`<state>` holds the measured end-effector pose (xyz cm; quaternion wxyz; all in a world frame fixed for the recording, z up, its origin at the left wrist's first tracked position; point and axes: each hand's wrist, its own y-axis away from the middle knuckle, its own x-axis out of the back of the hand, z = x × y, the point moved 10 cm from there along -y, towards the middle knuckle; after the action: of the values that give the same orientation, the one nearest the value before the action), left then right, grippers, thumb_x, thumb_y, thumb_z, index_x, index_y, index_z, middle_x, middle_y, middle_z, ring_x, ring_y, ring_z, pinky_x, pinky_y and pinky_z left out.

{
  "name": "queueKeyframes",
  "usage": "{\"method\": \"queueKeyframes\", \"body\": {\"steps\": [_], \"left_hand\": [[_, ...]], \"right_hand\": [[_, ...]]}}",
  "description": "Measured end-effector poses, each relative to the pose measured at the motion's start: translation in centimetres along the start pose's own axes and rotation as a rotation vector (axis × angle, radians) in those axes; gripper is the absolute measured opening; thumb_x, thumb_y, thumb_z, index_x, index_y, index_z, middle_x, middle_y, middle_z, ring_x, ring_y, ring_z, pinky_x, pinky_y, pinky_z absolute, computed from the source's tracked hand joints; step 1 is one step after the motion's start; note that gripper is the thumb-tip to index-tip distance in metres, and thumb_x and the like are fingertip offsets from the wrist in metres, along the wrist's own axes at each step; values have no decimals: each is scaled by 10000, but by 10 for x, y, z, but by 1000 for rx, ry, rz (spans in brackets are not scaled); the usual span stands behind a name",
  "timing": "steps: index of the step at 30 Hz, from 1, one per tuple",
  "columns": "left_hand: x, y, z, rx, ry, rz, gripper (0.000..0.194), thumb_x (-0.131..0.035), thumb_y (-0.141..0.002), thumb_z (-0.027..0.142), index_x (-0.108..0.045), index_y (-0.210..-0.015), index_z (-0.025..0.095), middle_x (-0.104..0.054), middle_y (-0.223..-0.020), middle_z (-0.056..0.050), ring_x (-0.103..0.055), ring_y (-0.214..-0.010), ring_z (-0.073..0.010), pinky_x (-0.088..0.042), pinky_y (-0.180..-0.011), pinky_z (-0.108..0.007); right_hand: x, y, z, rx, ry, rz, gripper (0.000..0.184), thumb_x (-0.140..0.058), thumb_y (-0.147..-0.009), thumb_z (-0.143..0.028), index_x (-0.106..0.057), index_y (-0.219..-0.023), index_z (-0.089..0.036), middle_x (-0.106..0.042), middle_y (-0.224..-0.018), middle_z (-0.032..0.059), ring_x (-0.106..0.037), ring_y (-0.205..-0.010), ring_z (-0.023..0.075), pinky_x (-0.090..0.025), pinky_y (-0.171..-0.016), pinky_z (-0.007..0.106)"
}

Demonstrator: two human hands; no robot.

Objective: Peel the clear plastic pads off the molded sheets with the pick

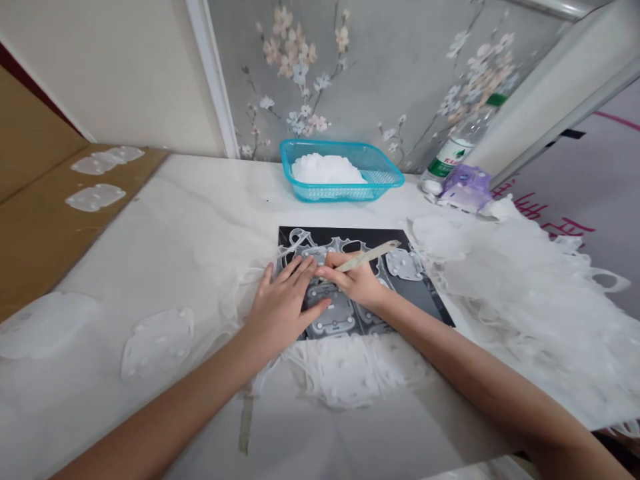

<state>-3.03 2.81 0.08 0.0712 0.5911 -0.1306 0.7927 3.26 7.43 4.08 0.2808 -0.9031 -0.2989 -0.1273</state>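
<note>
Green-capped bottle [456,155] by flowered wall [370,73], back right; purple pack [469,185] just beside it. Cardboard [37,250] at left. Tape strip [246,425] on near tabletop [295,443].

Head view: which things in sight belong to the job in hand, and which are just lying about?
Seemingly in use:
slim, pale, stick-shaped tool, in the right hand;
translucent white moulded plastic sheet, under the left hand;
black rectangular mat beneath;
turquoise plastic basket of white pieces, perhaps.

Seemingly lying about:
clear plastic bottle with green cap;
small purple object.
</note>
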Motion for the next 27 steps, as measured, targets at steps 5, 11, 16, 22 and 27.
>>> {"method": "queueKeyframes", "body": {"steps": [5, 11, 16, 22, 27], "left_hand": [[0, -2, 1, 2, -10, -32, 602, -401, -898, 516, -337, -1395, 184, -367, -1462, -81, -288, -1377, -245, -220, -1094, -585], [1, -3, 2, 10, -10, -53, 599, -418, -893, 510, -354, -1382, 169, -389, -1448, -94, -291, -1376, -254, -230, -1090, -588], [0, -1, 1, 9, -14, -39, 597, -415, -895, 511, -358, -1378, 164, -375, -1457, -78, -283, -1380, -242, -227, -1097, -589], [-2, -1, -1, 26, -29, -30, 603, -409, -892, 533, -362, -1386, 191, -381, -1450, -59, -297, -1374, -238, -219, -1108, -575], [-2, -1, 0, 13, -30, -37, 614, -383, -903, 537, -316, -1409, 197, -337, -1472, -38, -279, -1382, -237, -218, -1108, -576]], "right_hand": [[6, 0, 3, -12, 11, 21, 461, -489, -874, -470, -314, -541, -204, -270, -504, -58, -272, -475, 81, -256, -465, 240], [11, 0, 14, -49, 34, 80, 497, -467, -873, -507, -264, -535, -205, -226, -512, -64, -231, -480, 75, -225, -464, 240], [4, 0, 5, 26, 19, 47, 467, -470, -893, -462, -285, -553, -200, -244, -519, -64, -250, -483, 72, -242, -468, 228], [-7, -2, -2, 11, 5, -140, 437, -522, -879, -441, -352, -570, -182, -334, -546, -55, -314, -517, 68, -272, -498, 217], [4, -2, 0, -10, 60, -137, 501, -523, -856, -513, -296, -553, -186, -258, -524, -70, -229, -490, 56, -228, -460, 216]]}}
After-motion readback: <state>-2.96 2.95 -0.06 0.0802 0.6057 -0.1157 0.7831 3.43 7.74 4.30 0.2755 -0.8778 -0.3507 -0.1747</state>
